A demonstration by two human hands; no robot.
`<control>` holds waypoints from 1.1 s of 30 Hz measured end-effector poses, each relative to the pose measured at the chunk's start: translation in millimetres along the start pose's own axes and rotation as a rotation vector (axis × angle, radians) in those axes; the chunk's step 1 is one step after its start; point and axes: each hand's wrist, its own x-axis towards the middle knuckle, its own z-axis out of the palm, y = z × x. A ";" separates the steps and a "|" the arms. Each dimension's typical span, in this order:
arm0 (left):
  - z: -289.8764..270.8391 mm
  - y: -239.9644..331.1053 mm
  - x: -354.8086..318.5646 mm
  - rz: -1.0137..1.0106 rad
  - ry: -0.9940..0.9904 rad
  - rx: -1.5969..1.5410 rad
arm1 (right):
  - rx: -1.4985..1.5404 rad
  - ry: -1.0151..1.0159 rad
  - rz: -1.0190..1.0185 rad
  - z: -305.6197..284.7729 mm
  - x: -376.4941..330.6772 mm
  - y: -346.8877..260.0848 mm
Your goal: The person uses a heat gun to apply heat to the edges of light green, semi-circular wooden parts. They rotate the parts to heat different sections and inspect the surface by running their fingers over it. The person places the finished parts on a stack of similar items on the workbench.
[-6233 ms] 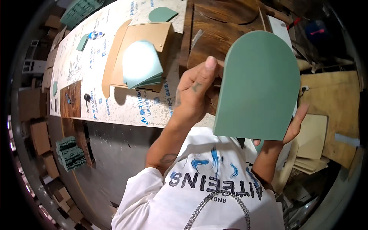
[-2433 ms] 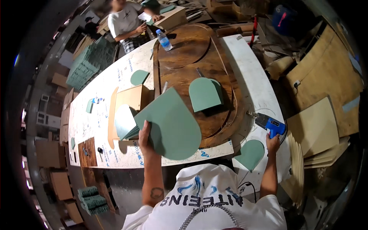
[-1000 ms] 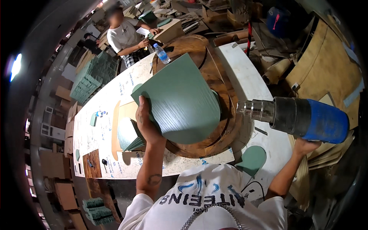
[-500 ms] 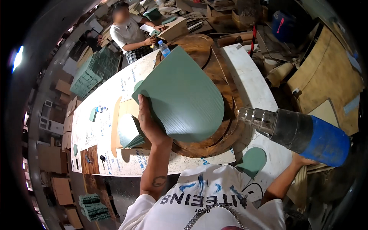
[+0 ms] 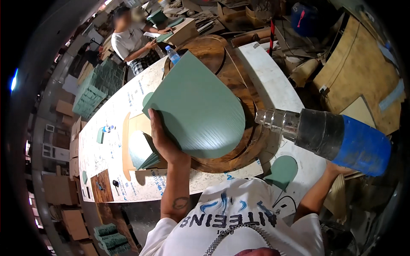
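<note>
Holding the arched green panel (image 5: pixel 198 109) in the left hand (image 5: pixel 168 143), with most fingers hidden underneath, tilted above the near part of the dark wooden slab (image 5: pixel 238 78). Gripping, in the right hand (image 5: pixel 336 168), a blue-and-black heat gun (image 5: pixel 324 134), now raised from low over the white bench (image 5: pixel 273 72) to the right of the slab, with the handle hidden. Pointing the metal nozzle (image 5: pixel 279 121) left across the slab's right side towards the panel's rounded end, thus bringing tool and panel into line, with a small gap showing between.
</note>
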 end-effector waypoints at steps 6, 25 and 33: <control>-4.0 7.4 -1.2 0.065 -0.008 0.036 | 0.038 0.006 -0.038 14.2 0.0 1.8; -29.4 2.0 -4.4 0.136 0.002 -0.014 | 0.117 0.013 -0.122 35.7 26.7 11.3; -29.3 4.3 -3.0 0.188 0.077 0.073 | 0.088 0.009 -0.137 34.8 21.2 4.8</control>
